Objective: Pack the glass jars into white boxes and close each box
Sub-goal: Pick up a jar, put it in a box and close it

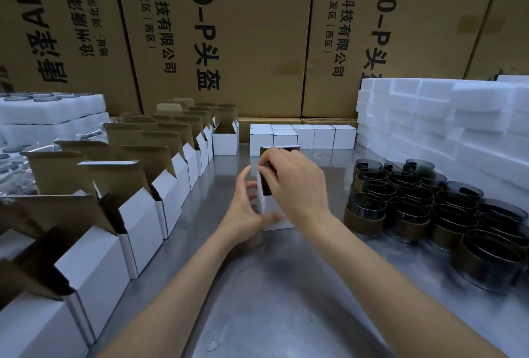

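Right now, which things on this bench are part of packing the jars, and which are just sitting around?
Part of the job:
- white box held by left hand and right hand
- dark glass jars
- open empty boxes
- closed boxes

Just lying about:
- foam blocks
- brown cartons
- foam trays

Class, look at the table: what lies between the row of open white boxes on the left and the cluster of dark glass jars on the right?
In the head view, the white box being closed, held by the left hand and right hand, on otherwise bare metal table.
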Action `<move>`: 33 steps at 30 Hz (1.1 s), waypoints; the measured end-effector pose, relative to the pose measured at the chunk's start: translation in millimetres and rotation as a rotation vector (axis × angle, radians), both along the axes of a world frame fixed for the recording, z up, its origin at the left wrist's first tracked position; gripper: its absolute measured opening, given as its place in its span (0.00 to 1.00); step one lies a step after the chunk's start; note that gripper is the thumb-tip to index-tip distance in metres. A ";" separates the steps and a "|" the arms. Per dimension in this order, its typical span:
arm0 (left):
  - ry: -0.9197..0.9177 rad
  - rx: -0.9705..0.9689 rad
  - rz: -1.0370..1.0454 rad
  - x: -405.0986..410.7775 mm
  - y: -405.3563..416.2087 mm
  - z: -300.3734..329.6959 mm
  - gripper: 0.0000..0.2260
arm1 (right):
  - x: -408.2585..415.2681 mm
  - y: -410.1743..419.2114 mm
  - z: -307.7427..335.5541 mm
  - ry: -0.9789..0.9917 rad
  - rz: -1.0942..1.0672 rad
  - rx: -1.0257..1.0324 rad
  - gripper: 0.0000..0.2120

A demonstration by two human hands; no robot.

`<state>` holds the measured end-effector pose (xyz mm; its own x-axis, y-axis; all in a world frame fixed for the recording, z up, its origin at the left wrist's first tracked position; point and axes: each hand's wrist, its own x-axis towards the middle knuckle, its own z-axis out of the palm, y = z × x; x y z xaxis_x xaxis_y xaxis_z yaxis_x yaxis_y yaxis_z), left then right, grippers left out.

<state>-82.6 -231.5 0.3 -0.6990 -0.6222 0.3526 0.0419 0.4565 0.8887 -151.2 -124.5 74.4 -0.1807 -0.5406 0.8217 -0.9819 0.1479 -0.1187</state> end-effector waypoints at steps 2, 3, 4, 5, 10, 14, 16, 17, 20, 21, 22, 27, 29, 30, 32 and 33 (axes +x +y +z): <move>0.001 -0.001 -0.003 0.6 -0.1 0.2 0.52 | -1.5 -6.8 0.8 0.017 -0.021 0.010 0.05; 0.002 0.000 -0.008 0.8 0.0 0.4 0.51 | -2.1 -9.6 1.8 0.021 -0.027 0.016 0.05; 0.002 -0.001 -0.012 0.8 0.0 0.7 0.51 | -2.8 -12.3 2.2 0.030 -0.030 0.028 0.05; 0.001 -0.003 -0.015 0.9 0.0 1.0 0.50 | -3.2 -14.8 2.2 0.045 -0.034 0.048 0.05; -0.011 -0.014 -0.001 1.3 2.0 3.0 0.50 | -5.7 -22.4 -4.1 -0.016 -0.109 0.113 0.02; -0.004 -0.024 0.003 1.8 3.4 3.1 0.51 | -9.8 -21.8 -11.6 0.014 -0.139 0.215 0.05; 0.003 -0.018 0.004 1.5 3.9 2.7 0.49 | -12.0 -18.2 -19.2 -0.031 -0.128 0.330 0.07; 0.002 -0.021 0.007 1.6 4.5 2.8 0.49 | -12.6 -15.7 -22.4 -0.065 -0.118 0.360 0.08; -0.007 -0.031 0.011 2.4 6.0 2.9 0.49 | -15.1 -11.0 -22.5 -0.027 -0.114 0.336 0.12; -0.003 -0.033 0.012 2.6 6.5 3.2 0.49 | -16.7 -10.0 -19.5 -0.017 -0.107 0.302 0.12; 0.003 -0.036 0.011 2.6 7.5 3.9 0.49 | -19.5 -9.4 -15.3 -0.044 -0.082 0.247 0.13; 0.034 -0.171 0.062 4.0 15.7 8.2 0.47 | -38.8 -4.7 3.2 -0.466 0.072 0.046 0.16; 0.024 -0.235 0.096 4.7 17.8 8.9 0.44 | -42.4 -5.7 1.6 -0.642 0.185 0.077 0.16; 0.016 -0.257 0.109 5.0 17.8 8.8 0.43 | -43.2 -6.3 -0.2 -0.703 0.242 0.097 0.16; -0.002 -0.304 0.117 5.1 16.1 8.3 0.39 | -43.9 -8.2 -3.7 -0.766 0.309 0.118 0.17; -0.009 -0.324 0.113 4.7 15.3 8.0 0.38 | -43.9 -8.8 -5.0 -0.787 0.321 0.109 0.17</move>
